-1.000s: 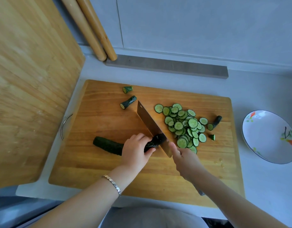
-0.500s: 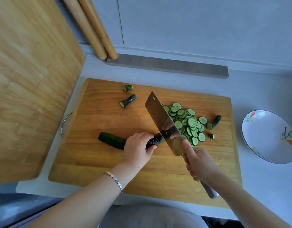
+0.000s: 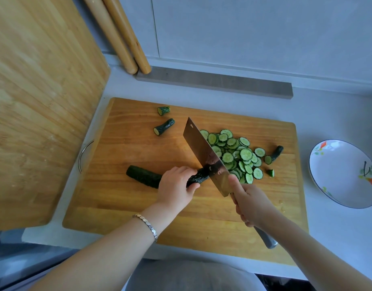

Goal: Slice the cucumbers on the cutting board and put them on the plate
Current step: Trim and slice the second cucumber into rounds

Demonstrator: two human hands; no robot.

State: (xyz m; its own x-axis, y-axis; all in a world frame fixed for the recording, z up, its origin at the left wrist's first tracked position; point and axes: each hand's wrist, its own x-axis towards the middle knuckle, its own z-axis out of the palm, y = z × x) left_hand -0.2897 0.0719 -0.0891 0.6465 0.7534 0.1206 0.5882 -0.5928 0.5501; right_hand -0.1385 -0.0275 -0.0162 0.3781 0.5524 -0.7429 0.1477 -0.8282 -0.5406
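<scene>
A dark green cucumber (image 3: pixel 143 177) lies across the middle of the wooden cutting board (image 3: pixel 126 208). My left hand (image 3: pixel 176 187) grips it near its right end, fingers curled over it. My right hand (image 3: pixel 249 203) holds the handle of a cleaver (image 3: pixel 204 152), whose blade stands at the cucumber's cut end, tilted so its flat side shows. A heap of cucumber slices (image 3: pixel 237 154) lies just right of the blade. The white plate (image 3: pixel 344 173) with flower prints sits off the board at the right, nothing on it.
Two cucumber stubs (image 3: pixel 164 127) lie at the board's far side and another end piece (image 3: pixel 276 153) lies right of the slices. A large wooden board (image 3: pixel 38 97) leans at the left. Two wooden rolling pins (image 3: pixel 122 38) lean on the back wall.
The cleaver rose from its low cutting position and its blade now shows its flat side. The cucumber and my left hand shifted to the right toward the blade.
</scene>
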